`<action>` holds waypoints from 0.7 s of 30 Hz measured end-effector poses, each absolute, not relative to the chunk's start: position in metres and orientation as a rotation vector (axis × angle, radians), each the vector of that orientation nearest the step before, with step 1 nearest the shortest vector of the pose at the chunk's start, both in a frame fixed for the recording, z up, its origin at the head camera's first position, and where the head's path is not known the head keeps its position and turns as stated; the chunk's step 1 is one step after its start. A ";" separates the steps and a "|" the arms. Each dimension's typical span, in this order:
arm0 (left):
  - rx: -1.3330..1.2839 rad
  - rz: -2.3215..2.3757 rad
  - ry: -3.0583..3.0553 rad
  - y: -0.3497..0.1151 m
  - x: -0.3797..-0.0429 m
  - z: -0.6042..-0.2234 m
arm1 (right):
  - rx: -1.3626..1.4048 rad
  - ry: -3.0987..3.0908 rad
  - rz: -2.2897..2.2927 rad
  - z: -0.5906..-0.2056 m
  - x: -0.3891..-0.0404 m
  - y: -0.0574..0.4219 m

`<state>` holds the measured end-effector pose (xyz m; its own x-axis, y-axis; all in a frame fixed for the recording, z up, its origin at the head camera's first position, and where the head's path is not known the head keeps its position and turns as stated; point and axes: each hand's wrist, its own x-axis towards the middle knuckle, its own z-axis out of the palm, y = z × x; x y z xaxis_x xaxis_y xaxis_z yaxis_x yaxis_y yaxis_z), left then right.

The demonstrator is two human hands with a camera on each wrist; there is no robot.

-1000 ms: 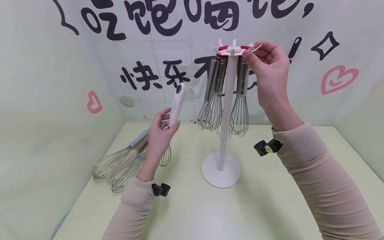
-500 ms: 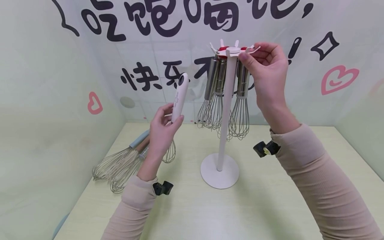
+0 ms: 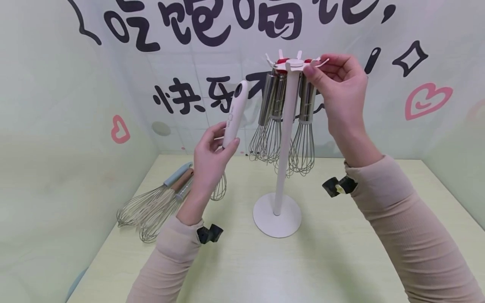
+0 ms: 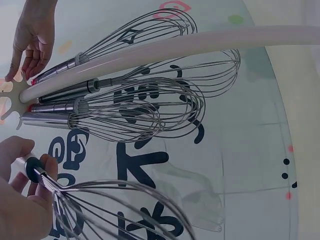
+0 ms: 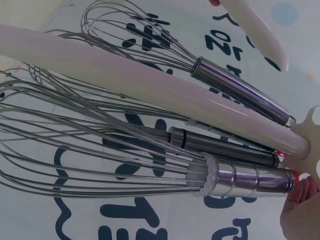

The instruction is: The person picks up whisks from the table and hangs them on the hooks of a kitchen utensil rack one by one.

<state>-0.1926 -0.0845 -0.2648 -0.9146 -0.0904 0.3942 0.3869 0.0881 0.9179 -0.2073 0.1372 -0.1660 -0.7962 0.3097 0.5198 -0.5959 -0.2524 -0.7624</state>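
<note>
A whisk with a white handle (image 3: 235,113) is gripped near its lower handle by my left hand (image 3: 212,162), the handle tilted up and its wires (image 4: 125,200) hanging below. My right hand (image 3: 345,90) pinches a hook arm at the top of a white stand (image 3: 286,139). Several steel-handled whisks (image 3: 305,105) hang from that stand's hooks (image 3: 295,63), some with red at their tops. In the left wrist view the white-handled whisk lies beside the hanging ones, apart from the hooks. The right wrist view shows my right fingers (image 5: 302,192) close to the top of one steel whisk (image 5: 255,179).
On the table's left, several whisks lie together, with blue (image 3: 178,174), brown (image 3: 183,181) and steel handles, partly behind my left arm. The stand's round base (image 3: 261,216) rests on the pale table (image 3: 242,265). A wall with black lettering (image 3: 204,25) stands close behind.
My left hand has moved right and up with the white-handled whisk, nearer the stand. The hook top has turned slightly under my right hand, which stays at the same arm.
</note>
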 end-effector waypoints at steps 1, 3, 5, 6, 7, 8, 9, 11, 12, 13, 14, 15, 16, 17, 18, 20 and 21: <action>-0.297 -1.887 -2.019 -0.084 -0.193 -0.264 | 0.353 -1.440 2.082 -0.166 -0.207 0.138; -0.301 -1.883 -2.009 -0.084 -0.193 -0.263 | 0.348 -1.452 2.082 -0.165 -0.208 0.138; -0.304 -1.884 -1.996 -0.083 -0.193 -0.261 | 0.346 -1.461 2.080 -0.165 -0.208 0.139; -0.308 -1.883 -1.988 -0.082 -0.193 -0.260 | 0.349 -1.462 2.079 -0.166 -0.208 0.140; -0.311 -1.885 -1.980 -0.081 -0.193 -0.260 | 0.350 -1.464 2.076 -0.166 -0.208 0.140; -0.316 -1.885 -1.972 -0.080 -0.193 -0.259 | 0.351 -1.464 2.074 -0.165 -0.208 0.140; -0.324 -1.884 -1.966 -0.080 -0.193 -0.258 | 0.355 -1.463 2.071 -0.165 -0.207 0.140; -0.337 -1.883 -1.955 -0.078 -0.193 -0.256 | 0.357 -1.460 2.063 -0.165 -0.207 0.140; -0.341 -1.883 -1.949 -0.077 -0.193 -0.255 | 0.358 -1.457 2.060 -0.165 -0.206 0.140; -0.346 -1.882 -1.946 -0.077 -0.193 -0.254 | 0.357 -1.453 2.056 -0.165 -0.206 0.139; -0.348 -1.880 -1.942 -0.076 -0.193 -0.254 | 0.358 -1.449 2.051 -0.165 -0.206 0.138; -0.352 -1.878 -1.937 -0.075 -0.193 -0.253 | 0.359 -1.445 2.048 -0.165 -0.206 0.137; -0.354 -1.877 -1.932 -0.075 -0.193 -0.252 | 0.358 -1.444 2.043 -0.165 -0.205 0.136; -0.357 -1.876 -1.926 -0.074 -0.193 -0.251 | 0.358 -1.439 2.044 -0.165 -0.205 0.135; -0.360 -1.871 -1.921 -0.074 -0.192 -0.250 | 0.359 -1.437 2.041 -0.165 -0.205 0.134; -0.369 -1.859 -1.912 -0.072 -0.192 -0.248 | 0.360 -1.437 2.032 -0.165 -0.205 0.132; -0.376 -1.855 -1.906 -0.072 -0.192 -0.248 | 0.361 -1.436 2.029 -0.165 -0.205 0.131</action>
